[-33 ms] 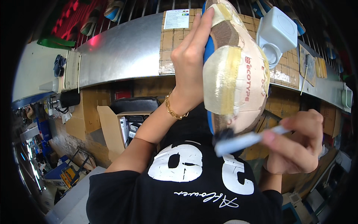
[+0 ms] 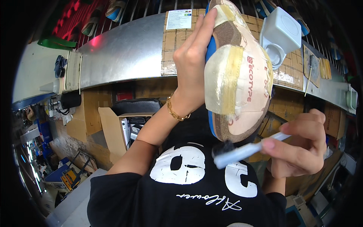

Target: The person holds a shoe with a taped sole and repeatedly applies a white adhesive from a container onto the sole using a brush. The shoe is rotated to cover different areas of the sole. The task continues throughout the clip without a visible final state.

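My left hand (image 2: 193, 56) is closed on the far left side of an unfinished shoe (image 2: 251, 89), held up with its underside showing. That underside has a beige insole board, brown edging and pale strap ends with yellowish strips folded over it; blue material runs along the left edge. Lower right, my right hand (image 2: 298, 147) pinches the pale handle of a brush (image 2: 242, 153). The brush's dark bristles are just below the shoe's near end; whether they touch it I cannot tell. My left fingertips are partly hidden behind the shoe.
A metal bench (image 2: 124, 49) crosses the far side, with taped cardboard (image 2: 170, 45) on it. A white plastic container (image 2: 283, 32) stands behind the shoe. Several shoes hang on the rack beyond. An open cardboard box (image 2: 113, 132) sits below the bench at left.
The brush has moved slightly down and left, off the near end of the shoe, which now shows more fully. The shoe has tilted a little; my left hand keeps its hold.
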`<act>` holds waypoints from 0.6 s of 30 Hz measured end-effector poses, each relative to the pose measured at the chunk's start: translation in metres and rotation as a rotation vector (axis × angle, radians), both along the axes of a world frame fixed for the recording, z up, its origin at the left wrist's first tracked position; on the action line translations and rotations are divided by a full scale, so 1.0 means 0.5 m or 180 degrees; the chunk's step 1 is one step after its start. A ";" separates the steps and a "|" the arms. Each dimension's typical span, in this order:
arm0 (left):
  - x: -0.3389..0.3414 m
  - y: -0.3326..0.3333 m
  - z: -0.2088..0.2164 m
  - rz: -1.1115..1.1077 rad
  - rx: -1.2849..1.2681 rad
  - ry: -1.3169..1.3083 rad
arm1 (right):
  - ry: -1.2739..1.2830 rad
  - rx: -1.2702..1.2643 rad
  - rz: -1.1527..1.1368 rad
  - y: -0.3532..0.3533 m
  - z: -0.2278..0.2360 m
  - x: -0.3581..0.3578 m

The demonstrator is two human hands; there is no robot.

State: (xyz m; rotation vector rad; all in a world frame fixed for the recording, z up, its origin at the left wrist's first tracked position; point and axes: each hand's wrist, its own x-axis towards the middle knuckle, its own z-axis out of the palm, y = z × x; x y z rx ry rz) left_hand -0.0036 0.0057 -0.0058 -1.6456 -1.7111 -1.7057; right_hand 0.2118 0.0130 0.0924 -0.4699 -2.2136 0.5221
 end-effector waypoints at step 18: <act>-0.010 -0.023 -0.010 -0.1409 -0.0923 -0.1840 | 0.0295 -0.0447 0.0148 0.029 -0.028 -0.005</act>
